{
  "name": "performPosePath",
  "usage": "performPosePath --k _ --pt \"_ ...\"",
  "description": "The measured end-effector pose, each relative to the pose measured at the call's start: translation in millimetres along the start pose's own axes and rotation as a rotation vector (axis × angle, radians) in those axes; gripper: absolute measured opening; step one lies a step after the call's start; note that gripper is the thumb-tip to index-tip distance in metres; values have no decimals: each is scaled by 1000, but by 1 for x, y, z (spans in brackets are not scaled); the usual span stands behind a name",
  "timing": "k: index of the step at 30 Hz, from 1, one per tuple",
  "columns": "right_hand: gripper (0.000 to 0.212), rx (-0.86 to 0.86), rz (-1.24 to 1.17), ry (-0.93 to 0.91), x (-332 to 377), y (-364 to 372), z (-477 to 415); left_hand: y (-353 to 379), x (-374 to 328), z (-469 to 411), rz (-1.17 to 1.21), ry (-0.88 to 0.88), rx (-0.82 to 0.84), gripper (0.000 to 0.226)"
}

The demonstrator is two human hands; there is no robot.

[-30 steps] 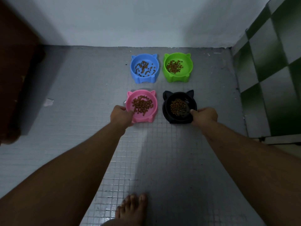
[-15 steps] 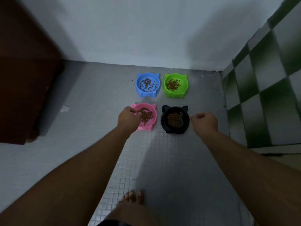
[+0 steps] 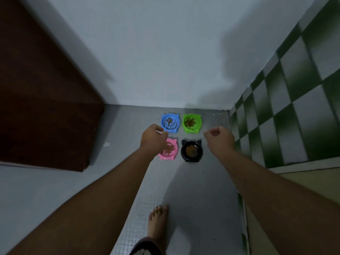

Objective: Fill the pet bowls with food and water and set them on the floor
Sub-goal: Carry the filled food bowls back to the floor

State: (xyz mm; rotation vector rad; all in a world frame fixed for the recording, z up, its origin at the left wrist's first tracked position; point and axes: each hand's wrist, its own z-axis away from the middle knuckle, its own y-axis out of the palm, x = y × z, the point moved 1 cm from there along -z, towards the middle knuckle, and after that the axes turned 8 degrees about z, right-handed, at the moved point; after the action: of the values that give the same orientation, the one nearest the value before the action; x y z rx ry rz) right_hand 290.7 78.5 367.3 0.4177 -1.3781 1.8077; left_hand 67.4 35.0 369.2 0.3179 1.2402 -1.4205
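Though apart, pink bowl under hand

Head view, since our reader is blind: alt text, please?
Four cat-eared bowls of kibble stand in a square on the tiled floor: blue bowl and green bowl behind, pink bowl and black bowl nearer. The empty left hand and right hand hover above.

A home's tiled corner. 4 cat-eared pet bowls sit on mosaic floor by the left hand; green checkered wall tiles rise beyond the right hand.
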Motion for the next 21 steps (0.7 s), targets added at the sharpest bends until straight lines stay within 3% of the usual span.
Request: performPosePath --k 9,14,21 --pt "19 37 -83 -47 58 -116 101 -66 -101 124 78 79 78 8" --pt "20 12 -103 -61 73 -173 165 -93 -133 196 161 95 77 16" --pt "24 1 -122 -106 82 -225 253 -135 -145 288 187 116 67 10"
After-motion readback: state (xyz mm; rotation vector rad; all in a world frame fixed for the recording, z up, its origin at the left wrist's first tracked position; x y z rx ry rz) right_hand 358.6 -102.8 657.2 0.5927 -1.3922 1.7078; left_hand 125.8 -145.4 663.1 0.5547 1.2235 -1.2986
